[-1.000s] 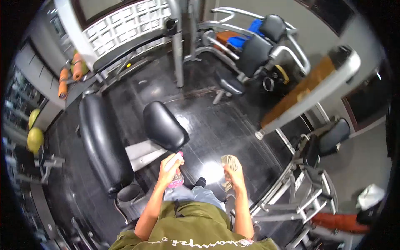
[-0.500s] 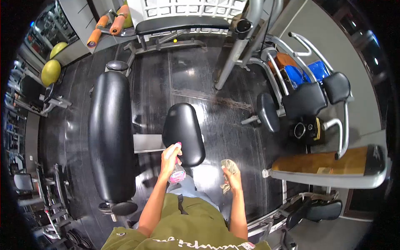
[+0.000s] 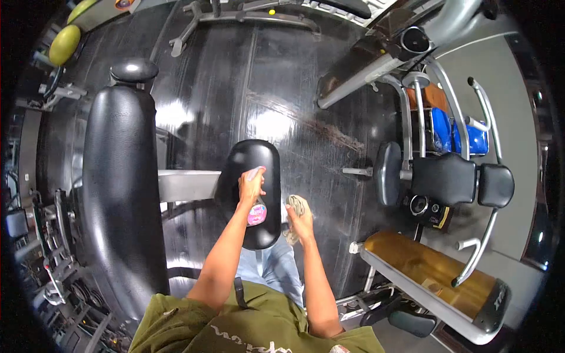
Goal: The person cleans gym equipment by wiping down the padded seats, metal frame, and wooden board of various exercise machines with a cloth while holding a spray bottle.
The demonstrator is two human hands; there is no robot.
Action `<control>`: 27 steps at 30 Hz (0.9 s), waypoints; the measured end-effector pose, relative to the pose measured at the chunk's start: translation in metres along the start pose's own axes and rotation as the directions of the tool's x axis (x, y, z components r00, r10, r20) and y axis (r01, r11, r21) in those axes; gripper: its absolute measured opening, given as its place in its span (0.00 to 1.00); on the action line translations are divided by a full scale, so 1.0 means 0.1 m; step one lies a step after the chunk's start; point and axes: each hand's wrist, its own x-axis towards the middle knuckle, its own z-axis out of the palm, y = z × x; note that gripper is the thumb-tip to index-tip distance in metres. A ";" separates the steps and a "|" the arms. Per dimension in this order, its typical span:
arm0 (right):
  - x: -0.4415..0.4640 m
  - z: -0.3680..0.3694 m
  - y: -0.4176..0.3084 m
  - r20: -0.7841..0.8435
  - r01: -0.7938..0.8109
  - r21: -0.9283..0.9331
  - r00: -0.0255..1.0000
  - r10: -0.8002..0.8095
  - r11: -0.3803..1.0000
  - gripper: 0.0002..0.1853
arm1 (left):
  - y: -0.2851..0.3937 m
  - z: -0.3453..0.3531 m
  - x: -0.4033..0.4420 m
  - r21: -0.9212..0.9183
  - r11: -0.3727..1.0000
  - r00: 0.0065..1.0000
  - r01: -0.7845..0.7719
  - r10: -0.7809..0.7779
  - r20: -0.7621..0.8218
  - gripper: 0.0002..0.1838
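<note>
My left hand (image 3: pixel 252 186) is wrapped round the neck of a spray bottle (image 3: pixel 256 214) with a pink label. The bottle is above the small black padded seat (image 3: pixel 250 154), whose front part shows below it. In my right hand (image 3: pixel 301 221) is a crumpled, light-coloured cloth (image 3: pixel 296 204), just right of the seat. A long black padded backrest (image 3: pixel 120 176) stands to the left, joined to the seat by a grey metal beam (image 3: pixel 189 186). The bottle's trigger is mostly hidden by my fingers.
On the right stands a machine with black pads (image 3: pixel 444 179) and curved grey bars. A bench with a brown pad (image 3: pixel 424 265) is at the lower right. A thick metal post (image 3: pixel 359 82) rises ahead. Yellow ball (image 3: pixel 65 45) lies far left.
My view has tilted down and I am closer over the seat. The bottle has moved from the seat's near edge to above it. The cloth has come nearer the seat.
</note>
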 end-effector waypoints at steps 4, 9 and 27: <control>0.22 0.04 -0.01 0.033 -0.027 -0.007 0.999 0.027 1.000 0.22 | -0.16 0.01 0.15 -0.091 0.979 0.984 0.180 -0.180 0.005 0.24; 0.62 0.11 0.15 0.042 0.013 -0.015 0.999 -0.013 1.000 0.21 | -0.32 -0.12 0.21 -0.343 0.915 0.977 0.214 -0.204 0.064 0.29; 1.01 0.51 0.13 0.135 0.506 -0.373 0.859 -0.494 0.778 0.19 | -0.23 -0.17 0.20 -0.349 0.850 0.917 0.395 -0.388 0.094 0.40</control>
